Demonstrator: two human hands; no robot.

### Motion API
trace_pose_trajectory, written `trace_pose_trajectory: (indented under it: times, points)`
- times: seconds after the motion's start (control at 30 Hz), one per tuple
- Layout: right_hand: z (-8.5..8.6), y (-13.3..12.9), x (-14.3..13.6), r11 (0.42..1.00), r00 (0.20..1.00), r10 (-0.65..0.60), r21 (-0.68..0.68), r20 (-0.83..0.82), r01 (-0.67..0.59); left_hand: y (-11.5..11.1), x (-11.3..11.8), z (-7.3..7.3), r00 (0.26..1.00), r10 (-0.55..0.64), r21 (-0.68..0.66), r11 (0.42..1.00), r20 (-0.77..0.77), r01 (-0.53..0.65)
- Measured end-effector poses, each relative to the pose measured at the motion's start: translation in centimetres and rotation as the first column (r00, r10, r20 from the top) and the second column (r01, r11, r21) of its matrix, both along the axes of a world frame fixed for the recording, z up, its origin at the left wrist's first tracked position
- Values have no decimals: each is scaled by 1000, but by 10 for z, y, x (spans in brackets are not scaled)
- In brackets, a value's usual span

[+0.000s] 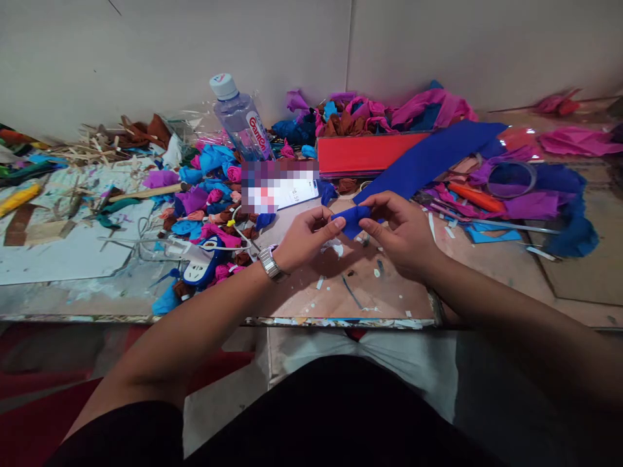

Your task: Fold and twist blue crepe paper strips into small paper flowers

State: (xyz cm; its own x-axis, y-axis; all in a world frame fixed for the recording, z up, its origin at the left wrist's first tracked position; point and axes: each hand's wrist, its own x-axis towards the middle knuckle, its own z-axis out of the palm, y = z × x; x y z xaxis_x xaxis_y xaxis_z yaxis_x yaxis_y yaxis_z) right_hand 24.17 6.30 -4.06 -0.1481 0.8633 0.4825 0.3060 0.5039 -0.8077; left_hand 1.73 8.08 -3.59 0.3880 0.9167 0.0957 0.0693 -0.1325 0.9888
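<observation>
Your left hand (pixel 311 237) and right hand (pixel 396 233) pinch 1 folded, papery blue piece (pixel 354 222); a clear, white-capped plastic bottle (pixel 244 123) bears a red label (pixel 257 130) starting "Ga", the rest unclear.

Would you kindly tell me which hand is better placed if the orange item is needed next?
Probably the right hand: it is nearer the orange item, while the left hand is farther off. Both pinch the blue piece.
</observation>
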Motion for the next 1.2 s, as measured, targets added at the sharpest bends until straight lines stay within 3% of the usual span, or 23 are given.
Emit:
trace_pose_trajectory:
  times: [0.37, 0.63, 0.83, 1.07, 1.2]
  points:
    - [-3, -1, 0, 998, 997, -60, 10, -49, 61, 0, 3, -4, 989, 67, -121, 991, 132, -51]
    - [-6, 0, -3, 998, 986, -21, -66, -163, 11, -3, 3, -1, 994, 92, 70, 993, 57, -96]
    - [2, -3, -7, 973, 955, -39, -230, -293, -31, -3, 3, 1, 993, 117, 232, 965, 34, -122]
    - [6, -3, -10, 949, 922, -58, -307, -382, -67, -3, 3, -3, 989, 150, 287, 947, -2, -143]
    - [6, -2, -10, 945, 919, -61, -320, -391, -73, -3, 3, -4, 991, 128, 232, 966, -28, -118]
